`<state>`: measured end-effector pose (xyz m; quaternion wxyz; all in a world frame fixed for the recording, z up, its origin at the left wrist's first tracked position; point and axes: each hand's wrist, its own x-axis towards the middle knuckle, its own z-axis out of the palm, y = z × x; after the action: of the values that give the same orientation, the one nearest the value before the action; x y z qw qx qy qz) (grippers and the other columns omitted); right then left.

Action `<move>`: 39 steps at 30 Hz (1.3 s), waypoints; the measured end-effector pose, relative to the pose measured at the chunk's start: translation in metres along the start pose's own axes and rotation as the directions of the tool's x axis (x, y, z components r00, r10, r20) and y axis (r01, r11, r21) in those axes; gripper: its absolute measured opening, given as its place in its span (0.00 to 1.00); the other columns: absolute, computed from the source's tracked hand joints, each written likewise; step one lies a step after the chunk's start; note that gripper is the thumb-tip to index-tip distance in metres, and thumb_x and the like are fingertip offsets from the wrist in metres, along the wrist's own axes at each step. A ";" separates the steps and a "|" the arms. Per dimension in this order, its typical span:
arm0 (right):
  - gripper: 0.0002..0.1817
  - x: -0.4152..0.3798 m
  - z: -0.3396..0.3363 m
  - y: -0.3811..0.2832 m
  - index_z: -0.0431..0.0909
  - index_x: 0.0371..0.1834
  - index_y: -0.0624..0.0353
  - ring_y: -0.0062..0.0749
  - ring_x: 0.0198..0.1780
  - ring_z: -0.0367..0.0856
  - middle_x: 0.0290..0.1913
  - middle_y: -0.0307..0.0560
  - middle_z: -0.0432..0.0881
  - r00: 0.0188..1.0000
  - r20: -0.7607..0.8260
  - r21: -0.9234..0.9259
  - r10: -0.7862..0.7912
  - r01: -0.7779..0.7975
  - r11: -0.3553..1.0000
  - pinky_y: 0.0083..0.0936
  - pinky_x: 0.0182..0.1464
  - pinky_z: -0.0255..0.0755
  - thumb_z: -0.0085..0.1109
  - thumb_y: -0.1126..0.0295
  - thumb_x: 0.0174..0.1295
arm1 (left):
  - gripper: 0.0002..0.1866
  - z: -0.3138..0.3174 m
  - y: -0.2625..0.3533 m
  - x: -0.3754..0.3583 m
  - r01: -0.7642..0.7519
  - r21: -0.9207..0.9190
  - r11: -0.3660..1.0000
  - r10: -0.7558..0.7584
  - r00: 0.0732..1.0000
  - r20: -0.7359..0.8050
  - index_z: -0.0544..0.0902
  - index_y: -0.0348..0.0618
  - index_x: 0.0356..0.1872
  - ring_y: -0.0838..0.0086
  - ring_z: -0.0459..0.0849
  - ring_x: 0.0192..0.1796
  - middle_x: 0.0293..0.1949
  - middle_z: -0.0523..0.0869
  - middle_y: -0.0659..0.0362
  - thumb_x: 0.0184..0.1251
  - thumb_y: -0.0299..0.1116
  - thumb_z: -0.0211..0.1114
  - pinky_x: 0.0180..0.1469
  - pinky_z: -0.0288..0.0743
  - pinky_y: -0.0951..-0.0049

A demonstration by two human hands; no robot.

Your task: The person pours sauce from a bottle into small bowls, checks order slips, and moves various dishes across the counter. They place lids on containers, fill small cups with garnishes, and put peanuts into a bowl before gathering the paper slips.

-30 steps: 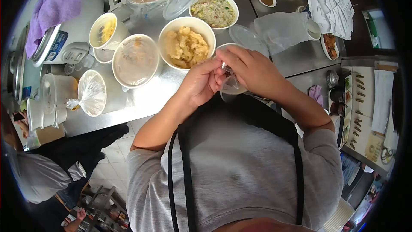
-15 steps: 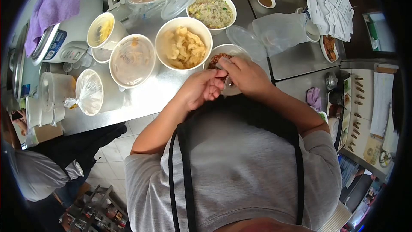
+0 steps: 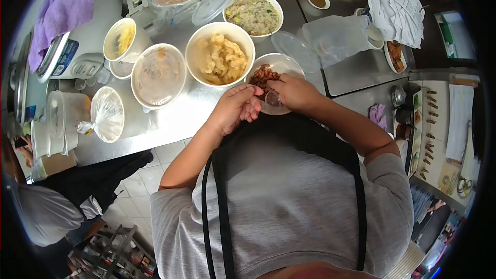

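Observation:
A white round tub [image 3: 289, 67] with reddish-brown peanuts [image 3: 264, 75] stands right in front of my body. My right hand [image 3: 294, 93] reaches over its rim, fingers pressed together among the peanuts. At the tub's near left side is my left hand [image 3: 235, 107], thumb and fingers curled in. A small clear plastic cup [image 3: 273, 99] shows between the two hands; whether my left fingers grip it is hidden. Just beyond my left hand is a tub of pale golden fried pieces [image 3: 222, 59], and behind that a bowl of fried rice [image 3: 253, 14].
A lidded tub [image 3: 159, 76] and a bag-covered container [image 3: 107, 113] stand left on the steel counter [image 3: 175, 124]. Clear lids [image 3: 295, 51], a plastic bag [image 3: 336, 39] and paper slips [image 3: 395, 18] lie to the right. Another person [image 3: 46, 201] is at far left.
My right hand has moved from a pinch beside my left fingertips down into the peanuts. More of the peanuts and the small clear cup now show. My left hand has barely moved.

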<state>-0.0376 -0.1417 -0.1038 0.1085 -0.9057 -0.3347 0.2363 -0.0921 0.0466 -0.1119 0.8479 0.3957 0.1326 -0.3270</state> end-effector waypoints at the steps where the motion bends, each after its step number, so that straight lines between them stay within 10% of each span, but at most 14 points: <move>1: 0.15 -0.002 -0.008 -0.005 0.71 0.43 0.55 0.44 0.41 0.73 0.40 0.51 0.72 1.000 0.021 0.027 0.003 -0.003 1.000 0.33 0.41 0.68 0.45 0.69 0.52 | 0.10 -0.001 0.000 0.000 -0.007 -0.004 1.000 0.007 1.000 0.002 0.71 0.39 0.35 0.80 0.74 0.18 0.19 0.76 0.61 0.63 0.34 0.44 0.19 0.67 0.85; 11: 0.13 0.003 0.001 0.002 0.73 0.41 0.53 0.45 0.39 0.74 0.38 0.52 0.74 0.972 0.015 0.104 -0.236 0.233 0.967 0.35 0.39 0.68 0.46 0.69 0.51 | 0.12 -0.002 -0.003 0.001 -0.042 -0.035 0.998 0.042 0.999 0.003 0.71 0.36 0.36 0.77 0.74 0.18 0.19 0.76 0.58 0.64 0.33 0.43 0.19 0.68 0.85; 19: 0.15 0.001 -0.014 0.021 0.72 0.43 0.60 0.28 0.31 0.76 0.30 0.49 0.77 0.997 0.082 0.700 -0.009 -0.051 0.713 0.22 0.35 0.69 0.48 0.75 0.50 | 0.07 0.011 0.000 -0.004 -0.153 0.225 0.962 0.173 0.982 -0.072 0.70 0.39 0.37 0.82 0.71 0.19 0.22 0.74 0.62 0.62 0.31 0.48 0.20 0.65 0.86; 26: 0.23 -0.010 -0.040 0.007 0.63 0.54 0.65 0.21 0.35 0.74 0.40 0.42 0.74 0.988 0.132 0.990 -0.076 -0.127 0.059 0.17 0.38 0.70 0.46 0.78 0.51 | 0.32 0.039 0.010 -0.001 -0.459 0.867 0.194 0.689 0.693 0.213 0.64 0.39 0.50 0.63 0.72 0.39 0.32 0.72 0.53 0.40 0.26 0.68 0.38 0.69 0.72; 29: 0.27 -0.014 -0.050 -0.003 0.57 0.58 0.65 0.22 0.38 0.72 0.44 0.45 0.71 0.991 0.012 0.965 -0.135 0.024 0.261 0.17 0.40 0.68 0.48 0.78 0.51 | 0.29 0.041 0.017 0.007 -0.519 0.855 -0.009 0.722 0.588 0.365 0.67 0.39 0.48 0.63 0.73 0.39 0.35 0.73 0.53 0.39 0.26 0.68 0.39 0.70 0.72; 35: 0.29 -0.025 -0.051 0.013 0.54 0.60 0.63 0.29 0.42 0.70 0.50 0.50 0.66 0.948 -0.069 0.964 -0.312 -0.017 -0.265 0.15 0.40 0.65 0.36 0.56 0.59 | 0.29 0.040 0.018 0.003 -0.490 0.820 0.297 0.623 0.750 0.223 0.67 0.38 0.49 0.72 0.72 0.47 0.44 0.73 0.57 0.40 0.24 0.68 0.49 0.65 0.75; 39: 0.33 -0.023 -0.050 0.011 0.59 0.57 0.63 0.27 0.35 0.72 0.44 0.47 0.71 0.987 -0.014 0.908 -0.162 -0.056 -0.414 0.15 0.36 0.66 0.26 0.46 0.59 | 0.29 0.042 0.017 0.008 -0.537 0.687 0.490 0.589 0.784 0.193 0.65 0.37 0.50 0.75 0.72 0.47 0.44 0.74 0.58 0.43 0.22 0.65 0.50 0.65 0.77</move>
<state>-0.0218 -0.1667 -0.0559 0.8086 -0.3635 -0.0334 0.4614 -0.0766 0.0192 -0.0780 0.6810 0.7224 -0.1122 -0.0428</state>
